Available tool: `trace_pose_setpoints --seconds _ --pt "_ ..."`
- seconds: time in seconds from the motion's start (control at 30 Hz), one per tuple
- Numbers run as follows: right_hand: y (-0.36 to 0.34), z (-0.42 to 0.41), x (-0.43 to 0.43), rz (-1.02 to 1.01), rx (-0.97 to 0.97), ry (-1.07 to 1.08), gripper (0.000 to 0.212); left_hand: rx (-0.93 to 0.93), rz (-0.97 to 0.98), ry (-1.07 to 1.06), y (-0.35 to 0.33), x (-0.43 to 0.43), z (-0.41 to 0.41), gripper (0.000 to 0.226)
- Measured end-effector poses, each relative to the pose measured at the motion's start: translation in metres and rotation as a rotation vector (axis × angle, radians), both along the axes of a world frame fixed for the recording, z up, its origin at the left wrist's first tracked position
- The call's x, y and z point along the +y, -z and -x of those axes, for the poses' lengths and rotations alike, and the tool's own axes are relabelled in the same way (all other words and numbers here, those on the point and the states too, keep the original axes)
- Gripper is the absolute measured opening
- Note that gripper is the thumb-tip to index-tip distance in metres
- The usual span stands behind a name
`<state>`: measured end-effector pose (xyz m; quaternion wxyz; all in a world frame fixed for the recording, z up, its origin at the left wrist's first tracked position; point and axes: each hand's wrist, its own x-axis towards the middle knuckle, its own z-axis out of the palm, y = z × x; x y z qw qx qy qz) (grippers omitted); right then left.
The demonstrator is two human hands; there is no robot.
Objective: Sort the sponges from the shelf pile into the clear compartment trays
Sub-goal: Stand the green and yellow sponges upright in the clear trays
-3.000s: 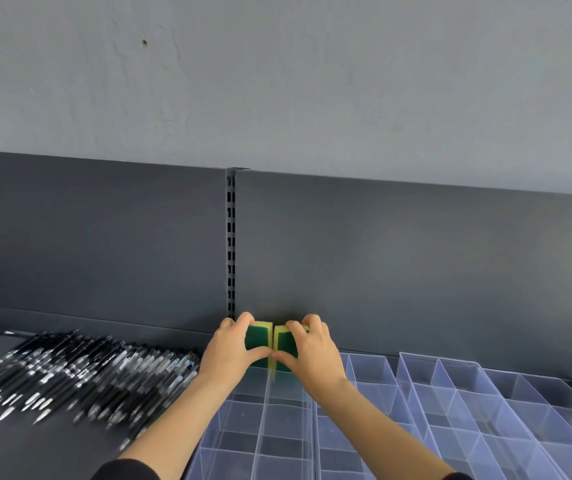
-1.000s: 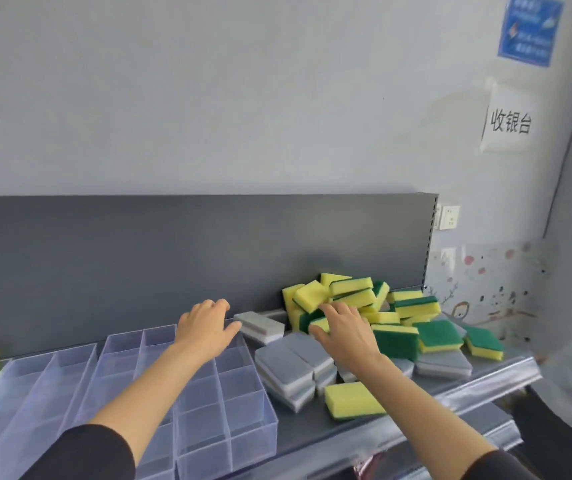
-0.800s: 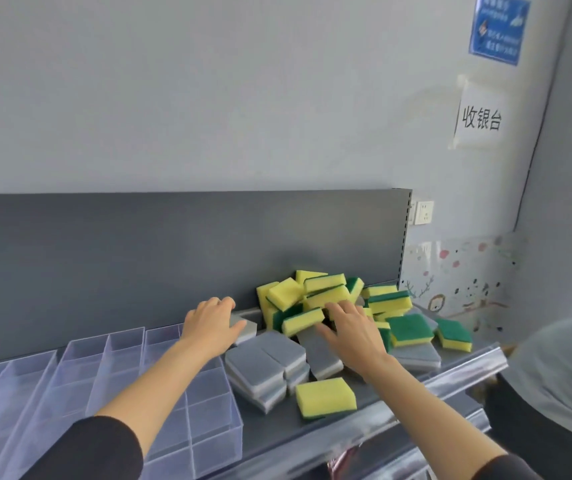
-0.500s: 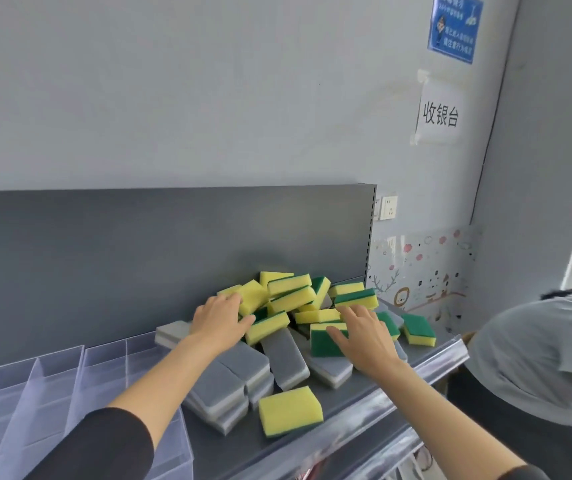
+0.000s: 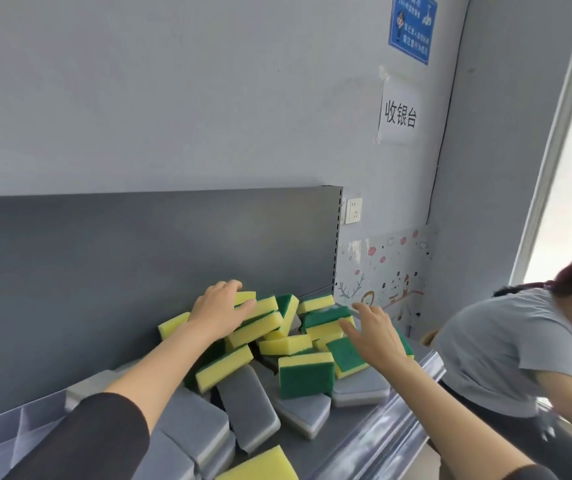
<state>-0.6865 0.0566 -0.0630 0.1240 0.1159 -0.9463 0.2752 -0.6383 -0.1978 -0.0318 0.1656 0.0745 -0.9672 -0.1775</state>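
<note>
Two hands over the sponge pile (image 5: 277, 344), heaped on the shelf (image 5: 357, 441) against the dark back panel (image 5: 104, 271) and reaching close to the shelf's front lip. Clear tray (image 5: 11, 434) at far left, visible compartments bare. Left hand (image 5: 220, 311) flat, fingers spread on the topmost yellow sponges, grip not closed; right hand (image 5: 373, 336) open, touching a green-topped sponge (image 5: 326, 315).

The left hand (image 5: 220, 315) is laid flat on the sponge pile (image 5: 277, 337) on the shelf (image 5: 374, 441). The right hand (image 5: 373, 332) is held open, touching green-faced sponges.
</note>
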Motion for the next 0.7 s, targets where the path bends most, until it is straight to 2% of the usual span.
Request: trace_pose_setpoints --seconds 0.43,0.6,0.7 --pt "0.010 0.045 -0.016 0.169 -0.227 0.072 0.063 -0.305 -0.092 0.245 -0.004 -0.002 0.051 0.059" --pt "0.011 0.048 -0.019 0.213 -0.264 0.089 0.058 -0.365 -0.157 0.280 0.006 -0.003 0.058 0.059" --pt "0.012 0.048 -0.019 0.255 -0.244 0.097 0.048 -0.321 -0.190 0.272 0.009 -0.003 0.060 0.057"
